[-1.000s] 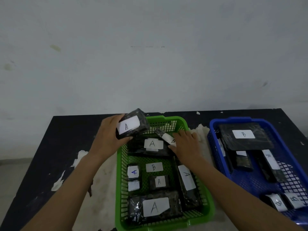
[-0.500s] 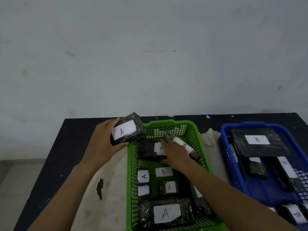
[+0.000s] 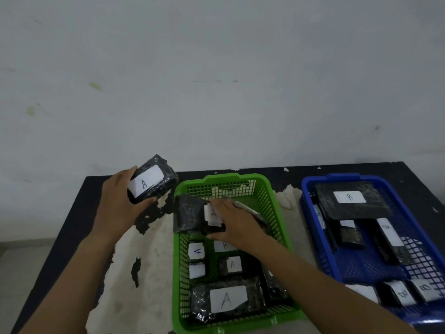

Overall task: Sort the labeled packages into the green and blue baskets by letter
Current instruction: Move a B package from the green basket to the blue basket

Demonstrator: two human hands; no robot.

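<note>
Two hands are busy over a dark tabletop (image 3: 69, 227). The left hand (image 3: 118, 208) holds a small A package (image 3: 151, 182), with fingers and thumb wrapped round it. It is up in the air near the far edge of the tabletop, just beside the far left corner of the green basket (image 3: 224, 177).

The green basket sits in the middle of the tabletop. The right hand (image 3: 237, 224) reaches into its far half. The fingers lie over a tilted A package (image 3: 190, 216) and the thumb hooks its near edge, so the hand grips it. This package leans over the basket's left wall. A thin package (image 3: 251, 210) pokes out from under the hand; I cannot tell if the hand holds it too.

Nearer in the green basket lie a B tag (image 3: 225, 245) and a big A package (image 3: 228, 301). The blue basket (image 3: 337, 177) sits by the right edge, apart from the green one. A big B package (image 3: 349, 197) lies in its far end.
</note>
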